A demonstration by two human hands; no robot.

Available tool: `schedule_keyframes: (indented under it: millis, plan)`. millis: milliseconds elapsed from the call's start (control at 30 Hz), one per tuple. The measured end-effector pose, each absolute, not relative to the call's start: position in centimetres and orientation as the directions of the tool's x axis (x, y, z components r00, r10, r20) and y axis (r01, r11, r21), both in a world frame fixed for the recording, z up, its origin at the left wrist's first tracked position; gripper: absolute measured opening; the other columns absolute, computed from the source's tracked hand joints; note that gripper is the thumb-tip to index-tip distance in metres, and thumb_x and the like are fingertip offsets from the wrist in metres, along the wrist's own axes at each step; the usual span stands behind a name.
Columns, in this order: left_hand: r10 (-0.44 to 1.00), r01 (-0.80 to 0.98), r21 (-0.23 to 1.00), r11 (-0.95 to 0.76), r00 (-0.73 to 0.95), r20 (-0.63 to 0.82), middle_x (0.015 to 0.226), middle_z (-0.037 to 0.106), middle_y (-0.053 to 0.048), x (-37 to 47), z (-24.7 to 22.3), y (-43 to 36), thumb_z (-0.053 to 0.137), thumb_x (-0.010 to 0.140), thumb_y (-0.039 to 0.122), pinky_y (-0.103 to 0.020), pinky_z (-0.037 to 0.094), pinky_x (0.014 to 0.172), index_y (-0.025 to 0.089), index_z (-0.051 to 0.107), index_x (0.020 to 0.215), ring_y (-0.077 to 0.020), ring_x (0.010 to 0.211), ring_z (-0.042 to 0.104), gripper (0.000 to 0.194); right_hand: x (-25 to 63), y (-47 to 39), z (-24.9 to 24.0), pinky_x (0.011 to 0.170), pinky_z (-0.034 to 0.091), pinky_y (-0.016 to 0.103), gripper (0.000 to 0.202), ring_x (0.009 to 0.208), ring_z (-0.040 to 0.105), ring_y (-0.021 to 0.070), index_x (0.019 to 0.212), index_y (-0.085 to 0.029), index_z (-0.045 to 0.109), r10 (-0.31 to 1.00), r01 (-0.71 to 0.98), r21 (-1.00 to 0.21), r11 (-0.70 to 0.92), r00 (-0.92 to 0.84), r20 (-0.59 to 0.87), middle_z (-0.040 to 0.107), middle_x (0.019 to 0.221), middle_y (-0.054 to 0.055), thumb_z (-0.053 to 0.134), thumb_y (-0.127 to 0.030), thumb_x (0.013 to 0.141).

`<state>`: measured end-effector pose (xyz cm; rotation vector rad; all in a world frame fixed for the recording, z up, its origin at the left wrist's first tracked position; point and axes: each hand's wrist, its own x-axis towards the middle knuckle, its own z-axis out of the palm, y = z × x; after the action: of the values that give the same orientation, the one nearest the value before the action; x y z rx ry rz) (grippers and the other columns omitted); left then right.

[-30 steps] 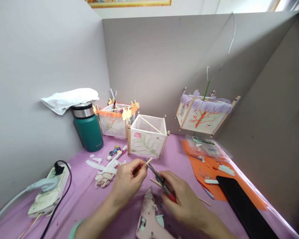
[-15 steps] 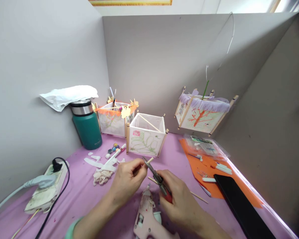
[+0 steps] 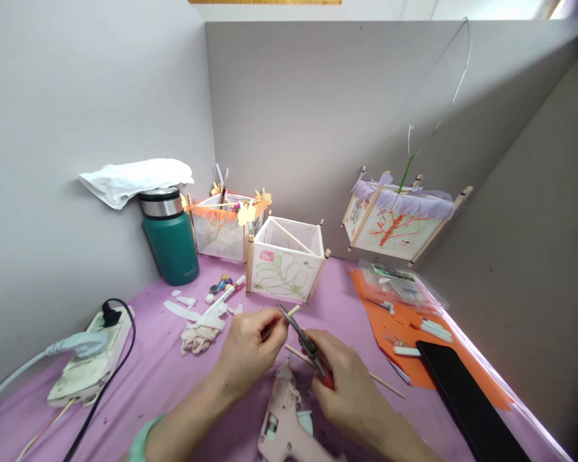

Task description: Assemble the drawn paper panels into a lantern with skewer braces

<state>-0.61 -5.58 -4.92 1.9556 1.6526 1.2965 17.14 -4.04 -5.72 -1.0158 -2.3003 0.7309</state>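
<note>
My left hand (image 3: 257,340) pinches a thin wooden stick (image 3: 293,310) whose pale end sticks out past the fingertips. My right hand (image 3: 344,378) is closed around red-handled, long-nosed pliers (image 3: 307,343), and their narrow jaws cross the stick just beyond my left fingers. Whether the jaws have cut into it cannot be made out. Below my hands lies a pink glue gun (image 3: 286,420), nozzle pointing away from me. Another wooden stick (image 3: 388,385) lies on the table, partly hidden by my right hand. Just behind stands a white paper lantern (image 3: 284,273) with a drawn flower and stick corners.
An orange-fringed lantern (image 3: 216,234) and a green bottle (image 3: 171,247) stand at back left. A purple-fringed lantern (image 3: 390,221) hangs at right. A black phone (image 3: 467,398) overlaps orange paper (image 3: 373,308). Paper scraps (image 3: 180,311) and a power strip (image 3: 94,359) lie left.
The view has shifted slightly, so the lanterns on the right sit a little further right. Both hands keep the same hold, with the pliers still across the stick.
</note>
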Motion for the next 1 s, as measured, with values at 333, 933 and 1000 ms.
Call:
schedule_keyframes:
  millis: [333, 933, 1000]
  plan:
    - [0.882, 0.676, 0.664, -0.32, -0.044, 0.469, 0.051, 0.033, 0.006, -0.6, -5.1, -5.6, 0.043, 0.084, 0.019, -0.02, 0.026, 0.05, 0.017, 0.047, 0.058, -0.0068, 0.048, 0.033, 0.026, 17.0, -3.5, -6.2, 0.062, 0.033, 0.025, 0.034, 0.068, 0.044, 0.0136, 0.087, -0.018, 0.049, 0.74, 0.492, -0.593, 0.638, -0.604, 0.295, 0.053, 0.078, 0.0, 0.043, 0.0, 0.059]
    - [0.869, 0.743, 0.591, -0.315, -0.025, 0.495, 0.054, 0.053, 0.002, -0.8, -5.8, -5.3, 0.04, 0.091, 0.026, -0.02, 0.033, 0.053, 0.017, 0.061, 0.073, -0.0089, 0.05, 0.048, 0.029, 16.7, -3.1, -6.2, 0.059, 0.031, 0.023, 0.039, 0.065, 0.043, 0.0126, 0.092, -0.018, 0.053, 0.769, 0.525, -0.598, 0.606, -0.579, 0.271, 0.052, 0.073, -0.002, 0.043, -0.002, 0.059]
    - [0.895, 0.701, 0.645, -0.304, -0.021, 0.445, 0.052, 0.052, 0.003, -1.0, -5.5, -5.2, 0.04, 0.091, 0.029, -0.02, 0.033, 0.052, 0.017, 0.06, 0.07, -0.0091, 0.049, 0.048, 0.032, 16.7, -3.2, -6.1, 0.059, 0.03, 0.023, 0.039, 0.064, 0.043, 0.0125, 0.092, -0.018, 0.053, 0.772, 0.532, -0.6, 0.598, -0.582, 0.253, 0.051, 0.073, -0.002, 0.043, -0.002, 0.059]
